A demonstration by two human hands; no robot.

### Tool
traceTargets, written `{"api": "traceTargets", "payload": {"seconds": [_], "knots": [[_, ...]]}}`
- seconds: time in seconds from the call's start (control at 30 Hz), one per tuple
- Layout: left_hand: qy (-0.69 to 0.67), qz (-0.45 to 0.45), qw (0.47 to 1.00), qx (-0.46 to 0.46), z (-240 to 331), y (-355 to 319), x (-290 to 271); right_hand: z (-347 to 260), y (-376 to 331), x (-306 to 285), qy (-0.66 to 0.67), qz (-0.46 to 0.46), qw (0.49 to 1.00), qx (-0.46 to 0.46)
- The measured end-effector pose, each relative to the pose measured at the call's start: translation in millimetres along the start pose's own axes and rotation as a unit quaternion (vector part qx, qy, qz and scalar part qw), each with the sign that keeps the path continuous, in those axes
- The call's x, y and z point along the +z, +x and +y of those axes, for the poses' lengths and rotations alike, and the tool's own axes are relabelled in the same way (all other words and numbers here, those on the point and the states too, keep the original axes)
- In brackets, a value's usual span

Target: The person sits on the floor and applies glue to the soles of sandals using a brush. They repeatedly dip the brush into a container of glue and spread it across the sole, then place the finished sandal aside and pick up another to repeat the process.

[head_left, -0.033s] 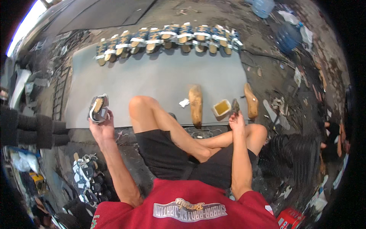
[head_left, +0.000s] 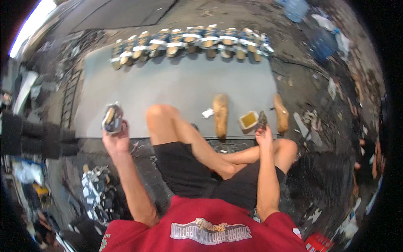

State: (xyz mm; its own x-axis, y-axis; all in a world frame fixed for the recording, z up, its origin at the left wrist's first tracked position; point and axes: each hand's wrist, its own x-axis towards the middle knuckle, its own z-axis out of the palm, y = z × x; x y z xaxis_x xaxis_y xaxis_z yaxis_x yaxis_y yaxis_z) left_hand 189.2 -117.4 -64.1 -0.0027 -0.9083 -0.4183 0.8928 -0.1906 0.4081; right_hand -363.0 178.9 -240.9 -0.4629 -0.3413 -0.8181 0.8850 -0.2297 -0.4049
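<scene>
My left hand (head_left: pixel 116 140), raised at the left over the mat's near edge, grips a dark shoe upper (head_left: pixel 112 118) with pale edging and a tan patch inside; motion blurs it. In my right hand (head_left: pixel 263 135) is a small dark brush-like tool (head_left: pixel 262 118), pinched upright by its lower end; its exact kind is unclear. Just left of that tool sits a white tub (head_left: pixel 248 120) of amber, glue-like stuff. A wooden shoe last (head_left: pixel 220 115) lies left of the tub, and another last (head_left: pixel 281 114) lies to the right of the tool.
Along the far edge of the grey mat (head_left: pixel 168 88) runs a row of strapped sandals (head_left: pixel 175 42). A white scrap (head_left: pixel 207 113) lies beside the middle last. Shoe uppers are heaped (head_left: pixel 97 189) at my lower left. Blue water jugs (head_left: pixel 296 10) stand far right.
The whole view has shifted slightly, so the mat and things on it appear a little farther right. Both hands keep their hold; the shoe upper looks a bit more blurred.
</scene>
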Motion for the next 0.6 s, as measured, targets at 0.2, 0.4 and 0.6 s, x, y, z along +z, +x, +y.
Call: {"api": "traceTargets", "payload": {"seconds": [0.2, 0.4, 0.6], "knots": [[-0.173, -0.007, 0.984, -0.046, -49, -17, 35, 6, 27, -28, 0.010, -0.024, 0.995, -0.093], [-0.252, -0.033, 0.965, -0.058, -57, -27, 68, 13, 26, -27, 0.044, 0.030, 0.996, -0.072], [-0.285, -0.157, 0.937, -0.130, -54, -34, 86, 16, -27, -14, 0.010, 0.026, 0.999, 0.018]]}}
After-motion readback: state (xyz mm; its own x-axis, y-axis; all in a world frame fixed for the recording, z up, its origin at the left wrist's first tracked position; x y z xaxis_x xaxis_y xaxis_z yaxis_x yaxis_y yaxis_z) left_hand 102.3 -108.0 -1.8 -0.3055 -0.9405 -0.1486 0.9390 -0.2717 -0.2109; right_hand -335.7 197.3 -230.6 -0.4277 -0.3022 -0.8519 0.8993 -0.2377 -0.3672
